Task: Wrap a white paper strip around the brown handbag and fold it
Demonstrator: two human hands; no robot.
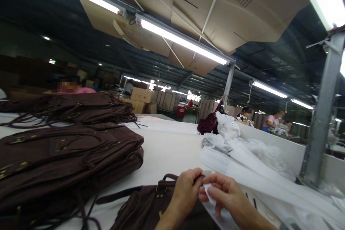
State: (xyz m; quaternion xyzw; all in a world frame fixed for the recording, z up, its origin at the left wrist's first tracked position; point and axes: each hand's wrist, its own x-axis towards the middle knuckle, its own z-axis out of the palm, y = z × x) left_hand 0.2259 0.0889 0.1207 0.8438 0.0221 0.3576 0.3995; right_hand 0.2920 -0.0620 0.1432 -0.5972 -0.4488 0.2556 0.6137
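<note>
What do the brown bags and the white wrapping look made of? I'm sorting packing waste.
Brown bags: matte suede-like fabric or faux leather, soft folds, brass-coloured fittings. White wrapping: thin, limp sheets, likely non-woven fabric or tissue. Both hands pinch a small white piece.

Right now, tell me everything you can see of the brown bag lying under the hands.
The brown bag lies flat on the white table, partly cut off by the frame's lower edge. It looks like dark suede or leather, with a curved handle, a loose strap trailing left and brass-coloured fittings. The left hand rests on its top edge.
</note>
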